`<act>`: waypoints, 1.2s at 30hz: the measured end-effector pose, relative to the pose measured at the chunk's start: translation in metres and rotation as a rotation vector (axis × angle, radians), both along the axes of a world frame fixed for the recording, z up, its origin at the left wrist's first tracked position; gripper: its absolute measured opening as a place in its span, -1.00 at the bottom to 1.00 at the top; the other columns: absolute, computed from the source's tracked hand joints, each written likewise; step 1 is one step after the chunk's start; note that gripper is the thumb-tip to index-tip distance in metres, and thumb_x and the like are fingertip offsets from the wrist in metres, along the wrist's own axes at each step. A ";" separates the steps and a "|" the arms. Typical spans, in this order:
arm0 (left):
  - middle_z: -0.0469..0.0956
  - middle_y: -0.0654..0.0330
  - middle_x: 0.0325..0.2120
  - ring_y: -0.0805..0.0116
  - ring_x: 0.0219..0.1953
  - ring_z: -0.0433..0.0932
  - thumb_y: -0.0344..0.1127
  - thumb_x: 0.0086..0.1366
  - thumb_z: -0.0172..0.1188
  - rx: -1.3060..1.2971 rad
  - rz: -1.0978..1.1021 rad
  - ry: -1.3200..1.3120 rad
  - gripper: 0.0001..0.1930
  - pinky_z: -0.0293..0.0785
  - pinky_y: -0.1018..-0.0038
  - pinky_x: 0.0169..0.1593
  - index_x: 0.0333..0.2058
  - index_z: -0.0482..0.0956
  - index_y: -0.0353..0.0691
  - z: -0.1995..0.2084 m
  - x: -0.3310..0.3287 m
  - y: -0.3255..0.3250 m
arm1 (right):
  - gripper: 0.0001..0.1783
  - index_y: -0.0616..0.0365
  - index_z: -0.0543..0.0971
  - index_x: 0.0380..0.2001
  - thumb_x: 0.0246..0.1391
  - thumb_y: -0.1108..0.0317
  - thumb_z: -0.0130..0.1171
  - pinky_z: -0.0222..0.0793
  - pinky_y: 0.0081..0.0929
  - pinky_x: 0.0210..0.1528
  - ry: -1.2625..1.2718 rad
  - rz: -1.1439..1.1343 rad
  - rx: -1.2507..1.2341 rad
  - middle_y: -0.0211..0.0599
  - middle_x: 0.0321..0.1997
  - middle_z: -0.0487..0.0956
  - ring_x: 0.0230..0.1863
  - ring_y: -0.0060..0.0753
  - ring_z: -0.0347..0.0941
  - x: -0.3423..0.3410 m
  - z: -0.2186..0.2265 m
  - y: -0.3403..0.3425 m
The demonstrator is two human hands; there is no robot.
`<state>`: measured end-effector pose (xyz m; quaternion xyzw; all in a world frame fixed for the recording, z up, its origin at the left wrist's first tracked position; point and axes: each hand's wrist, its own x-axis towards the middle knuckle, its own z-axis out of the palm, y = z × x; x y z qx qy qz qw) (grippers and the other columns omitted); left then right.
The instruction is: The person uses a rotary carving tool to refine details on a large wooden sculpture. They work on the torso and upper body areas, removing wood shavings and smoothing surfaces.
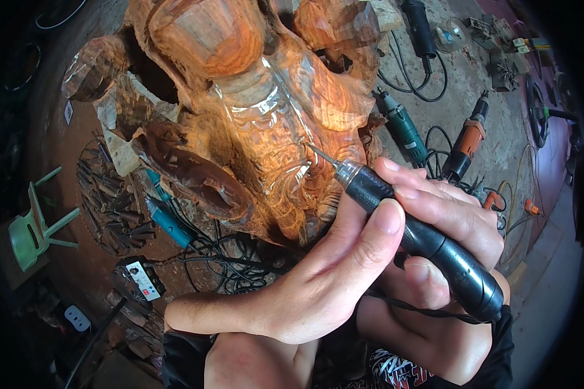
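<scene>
Left hand (331, 279) and right hand (459, 217) hold one handpiece (431, 241) over one carving (259, 129)

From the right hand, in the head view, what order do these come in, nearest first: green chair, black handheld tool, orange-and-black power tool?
1. Black handheld tool: gripped by the right hand.
2. Orange-and-black power tool: toward the upper right.
3. Green chair: at the far left.

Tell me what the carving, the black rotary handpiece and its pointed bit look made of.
Carving: wood, by its orange-brown grain and cut facets; the shiny middle looks wet or coated, I can't tell which.
Rotary handpiece: probably plastic or rubber-like, judging by its black, softly glossy surface.
Bit: likely metal, from its slim, grey taper.
</scene>
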<state>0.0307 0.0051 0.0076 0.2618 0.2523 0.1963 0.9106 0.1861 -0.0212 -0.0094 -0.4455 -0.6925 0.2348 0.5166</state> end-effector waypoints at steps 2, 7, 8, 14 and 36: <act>0.05 0.00 0.25 0.20 0.33 0.02 -0.03 0.46 -0.44 -0.009 0.013 -0.006 -0.40 -0.05 0.28 0.34 0.29 -0.16 -0.35 0.001 0.000 0.001 | -0.50 0.43 0.46 -0.24 0.07 0.09 0.07 0.53 -0.21 -0.12 -0.016 0.002 0.013 0.21 -0.31 0.58 -0.21 0.05 0.59 0.000 0.001 0.001; -0.01 0.05 0.22 0.28 0.33 -0.09 -0.13 0.48 -0.35 0.005 0.044 -0.094 -0.40 -0.14 0.30 0.34 0.28 -0.28 -0.40 -0.005 -0.005 0.002 | -0.52 0.42 0.46 -0.24 0.09 0.09 0.07 0.54 -0.23 -0.16 -0.012 0.011 0.040 0.18 -0.31 0.58 -0.21 0.04 0.59 -0.002 -0.001 0.003; -0.02 0.05 0.22 0.27 0.33 -0.10 -0.13 0.48 -0.35 0.022 0.039 -0.100 -0.40 -0.14 0.29 0.34 0.28 -0.29 -0.40 -0.006 -0.005 0.002 | -0.52 0.42 0.46 -0.24 0.09 0.09 0.07 0.54 -0.23 -0.17 0.000 0.002 0.050 0.18 -0.30 0.58 -0.22 0.04 0.59 -0.004 -0.003 0.004; -0.03 0.04 0.23 0.25 0.33 -0.10 -0.12 0.48 -0.35 -0.030 0.045 -0.169 -0.39 -0.15 0.27 0.34 0.28 -0.30 -0.41 -0.012 -0.001 0.001 | -0.51 0.41 0.47 -0.25 0.09 0.07 0.07 0.56 -0.29 -0.24 -0.005 -0.020 0.078 0.17 -0.31 0.59 -0.26 0.02 0.61 -0.003 -0.005 0.006; -0.02 0.05 0.24 0.27 0.33 -0.10 -0.12 0.47 -0.33 -0.114 0.027 -0.092 -0.38 -0.12 0.30 0.34 0.28 -0.31 -0.43 -0.003 -0.004 -0.001 | -0.51 0.46 0.52 -0.28 0.03 0.11 0.08 0.55 -0.24 -0.21 -0.028 0.038 -0.024 0.16 -0.30 0.60 -0.22 0.05 0.60 0.004 0.003 0.001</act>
